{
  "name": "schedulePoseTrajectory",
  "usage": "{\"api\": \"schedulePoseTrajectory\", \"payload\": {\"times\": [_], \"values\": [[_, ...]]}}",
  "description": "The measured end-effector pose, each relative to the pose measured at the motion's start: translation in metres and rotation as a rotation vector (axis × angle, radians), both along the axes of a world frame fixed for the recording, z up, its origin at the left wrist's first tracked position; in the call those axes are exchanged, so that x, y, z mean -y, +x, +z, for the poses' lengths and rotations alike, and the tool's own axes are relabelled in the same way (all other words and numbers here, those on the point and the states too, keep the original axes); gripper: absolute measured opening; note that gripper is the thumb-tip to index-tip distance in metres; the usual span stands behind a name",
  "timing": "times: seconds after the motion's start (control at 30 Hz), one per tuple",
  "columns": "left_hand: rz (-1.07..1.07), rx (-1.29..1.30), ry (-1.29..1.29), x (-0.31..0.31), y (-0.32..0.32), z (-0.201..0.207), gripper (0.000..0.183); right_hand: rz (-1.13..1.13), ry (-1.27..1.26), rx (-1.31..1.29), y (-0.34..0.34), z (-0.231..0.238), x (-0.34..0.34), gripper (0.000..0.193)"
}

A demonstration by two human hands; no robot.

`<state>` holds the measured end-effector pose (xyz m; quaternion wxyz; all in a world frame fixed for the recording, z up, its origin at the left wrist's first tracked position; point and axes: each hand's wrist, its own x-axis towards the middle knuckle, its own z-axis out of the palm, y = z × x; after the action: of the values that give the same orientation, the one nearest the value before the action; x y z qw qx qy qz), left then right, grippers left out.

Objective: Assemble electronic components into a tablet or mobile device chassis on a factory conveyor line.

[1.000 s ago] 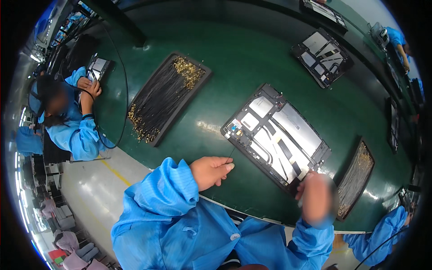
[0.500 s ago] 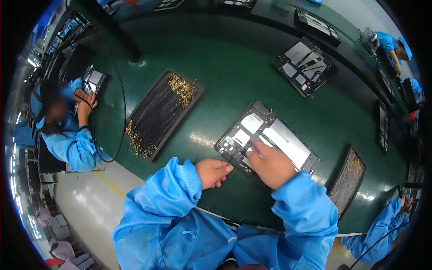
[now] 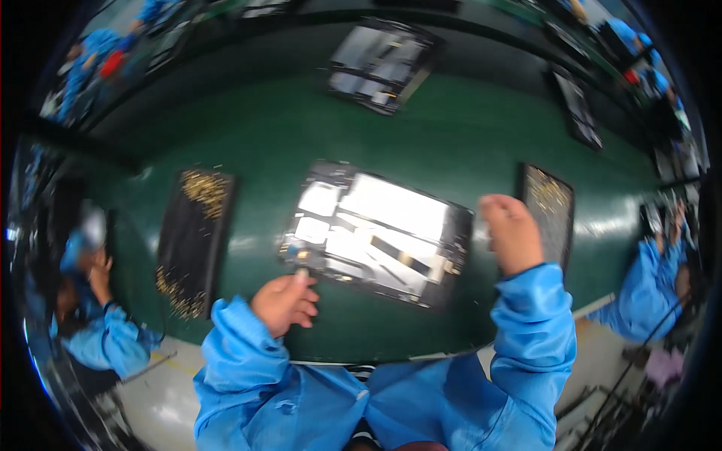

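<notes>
An open, flat, black-framed electronic device [image 3: 380, 234] with silver panels lay between a dark gold-tipped-wire tray [image 3: 222, 248] and a grey-wire tray [image 3: 569, 225], presumably for easy reach, left hand [image 3: 286, 303] at its near-left edge, curled right hand [image 3: 513, 234] beside the grey-wire tray, whether either clasped anything undeterminable through blur.

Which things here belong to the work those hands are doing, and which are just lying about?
Seemingly in the work:
nearer opened tablet, by the left hand
tray of grey cables, beside the right hand
perhaps the tray of black cables

Seemingly just lying about:
farther opened tablet
dark-framed device, far right
</notes>
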<state>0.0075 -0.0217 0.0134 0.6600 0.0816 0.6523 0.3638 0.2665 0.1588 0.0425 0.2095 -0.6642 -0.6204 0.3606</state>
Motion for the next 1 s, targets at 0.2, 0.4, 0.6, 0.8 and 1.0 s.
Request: {"api": "schedulePoseTrajectory", "payload": {"times": [0.2, 0.4, 0.6, 0.8, 1.0], "values": [[0.062, 0.155, 0.001, -0.003, -0.013, -0.011, 0.037, -0.384, 0.035, 0.289, 0.137, -0.007, 0.071, 0.033], [0.056, 0.127, 0.013, -0.006, -0.008, -0.012, 0.035, -0.209, 0.226, 0.587, 0.126, -0.022, 0.093, 0.028], [0.074, -0.003, 0.022, -0.004, 0.0, -0.01, 0.034, -0.626, -0.005, 0.204, 0.132, -0.004, 0.107, 0.034], [0.056, -0.047, 0.057, -0.003, 0.001, -0.011, 0.032, -0.537, -0.131, 0.132, 0.146, -0.03, 0.132, 0.035], [0.093, -0.227, 0.02, -0.002, 0.012, -0.003, 0.036, -0.416, -0.044, 0.165, 0.131, -0.035, 0.123, 0.03]]}}
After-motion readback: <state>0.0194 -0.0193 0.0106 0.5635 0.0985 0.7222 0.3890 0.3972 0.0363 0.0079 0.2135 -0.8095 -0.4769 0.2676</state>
